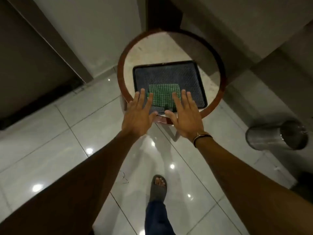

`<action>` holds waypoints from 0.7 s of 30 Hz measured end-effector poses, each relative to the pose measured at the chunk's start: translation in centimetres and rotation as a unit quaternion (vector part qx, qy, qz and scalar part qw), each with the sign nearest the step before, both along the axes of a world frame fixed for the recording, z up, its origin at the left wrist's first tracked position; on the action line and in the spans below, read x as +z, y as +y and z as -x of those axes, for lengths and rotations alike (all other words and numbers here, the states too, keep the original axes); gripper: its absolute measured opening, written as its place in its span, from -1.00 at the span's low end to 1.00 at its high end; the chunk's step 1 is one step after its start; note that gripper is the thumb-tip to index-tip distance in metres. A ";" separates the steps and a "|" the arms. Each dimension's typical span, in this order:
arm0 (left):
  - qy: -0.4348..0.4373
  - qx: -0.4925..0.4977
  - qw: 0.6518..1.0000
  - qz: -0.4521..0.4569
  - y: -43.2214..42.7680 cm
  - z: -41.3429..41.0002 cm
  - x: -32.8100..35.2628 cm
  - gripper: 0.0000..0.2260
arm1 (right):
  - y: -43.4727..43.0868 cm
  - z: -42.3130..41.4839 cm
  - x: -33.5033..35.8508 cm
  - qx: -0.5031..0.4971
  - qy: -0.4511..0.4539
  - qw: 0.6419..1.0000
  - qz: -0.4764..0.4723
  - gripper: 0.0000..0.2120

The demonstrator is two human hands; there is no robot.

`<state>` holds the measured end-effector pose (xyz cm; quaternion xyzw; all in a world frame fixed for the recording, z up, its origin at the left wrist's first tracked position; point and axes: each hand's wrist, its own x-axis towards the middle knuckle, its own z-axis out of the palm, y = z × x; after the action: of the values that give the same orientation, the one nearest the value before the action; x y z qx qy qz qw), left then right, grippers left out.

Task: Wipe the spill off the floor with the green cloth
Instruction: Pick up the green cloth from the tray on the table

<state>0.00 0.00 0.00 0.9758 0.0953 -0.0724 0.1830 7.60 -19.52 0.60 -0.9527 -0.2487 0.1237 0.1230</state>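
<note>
A folded green checked cloth (pixel 163 95) lies flat in a dark rectangular tray (pixel 169 72) on a small round table (pixel 210 92) with a brown rim. My left hand (pixel 138 114) hovers with fingers spread over the cloth's left edge. Over the cloth's right edge, my right hand (pixel 184 114) is spread the same way, a dark band on its wrist. Neither hand holds anything. No spill is plainly visible on the glossy tiled floor (pixel 67 150); only a faint thin mark (pixel 123 178) shows on a tile near my foot.
A steel cylindrical bin (pixel 277 134) stands on the floor to the right of the table. My sandalled foot (pixel 158 187) is on the tiles below my arms. Walls and a dark door surround the table at the back and left.
</note>
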 end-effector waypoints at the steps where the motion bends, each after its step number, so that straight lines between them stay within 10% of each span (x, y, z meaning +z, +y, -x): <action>1: 0.007 -0.003 1.000 -0.005 -0.2 -1.0 -1.8 -0.28 | 0.1 -1.0 -1.6 0.012 0.003 1.000 0.002 -0.23; 21: -0.090 -0.061 0.994 -0.032 1.2 -10.7 -11.8 -0.50 | 4.8 -10.0 -8.6 0.097 0.003 0.994 0.060 -0.34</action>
<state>10.70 1.21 -11.78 0.9877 0.0206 0.0081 0.1551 17.60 -14.74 -7.95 -0.9295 -0.3314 0.1525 0.0541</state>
